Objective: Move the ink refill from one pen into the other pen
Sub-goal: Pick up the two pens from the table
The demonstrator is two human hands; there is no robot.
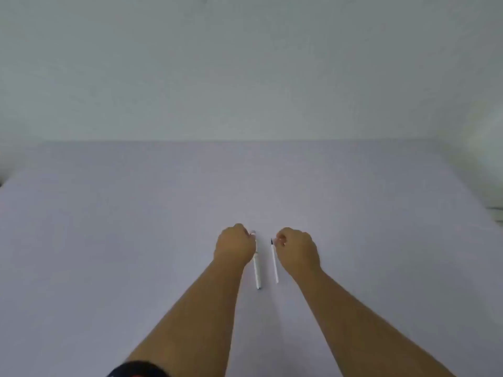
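Left hand (235,247), seen from the back with the fingers curled under, is being held closed around the upper end of a white plastic pen barrel (257,270). The barrel is being presented with its far end inside the fist and its near end, finished with a small dark tip, pointing back toward the person. Whether that near end is resting on the pale lilac-grey table surface (109,240) or is being kept just above it cannot be told.

Right hand (298,250) is likewise being held curled, with the fingertips pinched on the far end of a thin white ink refill (274,262). A short dark tip is being shown at the refill's far end, just beside the pinching fingers. The refill is being held out of any pen, just beside the barrel and roughly parallel to it, with a narrow gap between the two; they are not touching.

Both bare forearms are being extended from the lower edge of the view. A dark band with a red mark (136,370) is being worn on the left arm at the bottom edge.

No brand, label or writing can be read on the barrel, the refill or the band; the picture is too soft for such detail.
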